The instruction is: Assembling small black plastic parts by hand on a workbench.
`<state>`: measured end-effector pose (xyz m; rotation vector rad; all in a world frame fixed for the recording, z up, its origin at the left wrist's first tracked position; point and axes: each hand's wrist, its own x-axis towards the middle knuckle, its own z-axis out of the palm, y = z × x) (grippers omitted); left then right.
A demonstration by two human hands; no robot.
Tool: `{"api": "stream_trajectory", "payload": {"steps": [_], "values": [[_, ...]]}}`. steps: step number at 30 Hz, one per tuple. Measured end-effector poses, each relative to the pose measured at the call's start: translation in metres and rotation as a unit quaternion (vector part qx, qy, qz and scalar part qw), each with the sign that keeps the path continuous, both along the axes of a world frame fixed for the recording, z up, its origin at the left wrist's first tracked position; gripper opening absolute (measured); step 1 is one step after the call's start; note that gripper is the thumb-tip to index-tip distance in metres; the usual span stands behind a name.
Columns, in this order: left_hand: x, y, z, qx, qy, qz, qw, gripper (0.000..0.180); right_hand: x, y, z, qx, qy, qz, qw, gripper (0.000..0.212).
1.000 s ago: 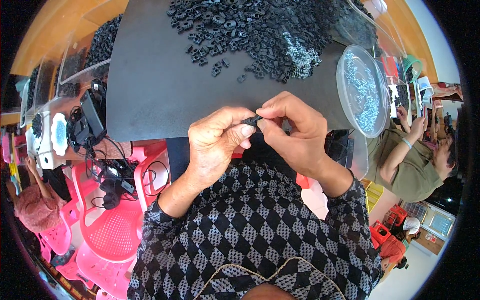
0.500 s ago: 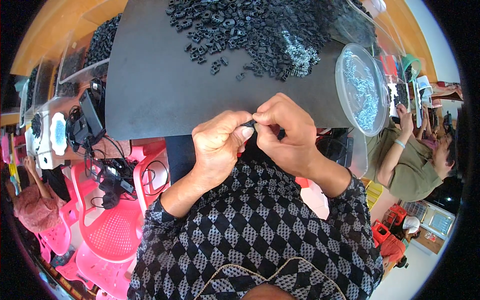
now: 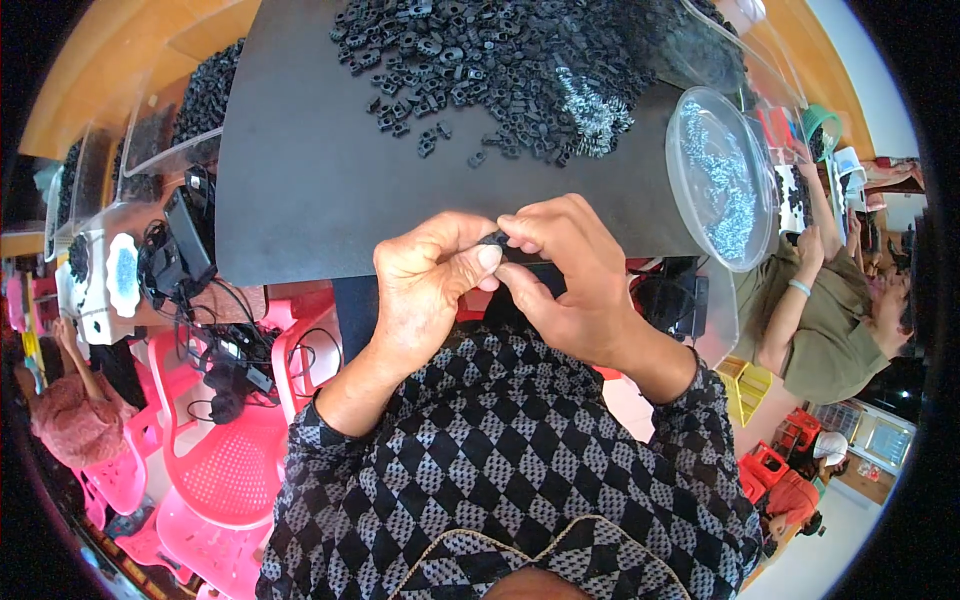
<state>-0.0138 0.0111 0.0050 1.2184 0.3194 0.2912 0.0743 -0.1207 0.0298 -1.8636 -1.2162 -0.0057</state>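
Close to the table's near edge, my left hand (image 3: 428,285) pinches a small black plastic part (image 3: 494,239) between thumb and forefinger. My right hand (image 3: 572,275) meets it from the other side, its thumb and forefinger at the part. Fingertips hide most of the part, and whether the right fingers hold something tiny too does not show. Beyond the hands lies a large heap of small black plastic parts (image 3: 480,70). A cluster of small silvery springs (image 3: 597,118) rests on the heap's right side. More springs fill a round clear plastic dish (image 3: 682,185) to the right.
The dark table top (image 3: 290,190) stretches under the heap. Bins of black parts (image 3: 208,95) stand at the left, beside a black device with cables (image 3: 190,225). Pink chairs (image 3: 225,460) are at lower left. A co-worker in an olive shirt (image 3: 820,330) sits to the right.
My right forefinger and thumb have spread apart around the black part, and both hands have shifted slightly left. The co-worker at right has stretched one arm forward.
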Motion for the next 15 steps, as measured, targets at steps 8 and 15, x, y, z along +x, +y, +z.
{"api": "stream_trajectory", "payload": {"steps": [8,15], "values": [[0.005,0.001,0.009,-0.080,0.001,-0.008,0.997,0.012,0.002,0.005,-0.001,-0.025,-0.165,-0.033,0.985,0.050],[0.005,0.000,0.010,-0.095,-0.007,-0.002,0.995,0.014,0.005,0.007,-0.007,0.043,-0.169,-0.032,0.984,0.052]]}}
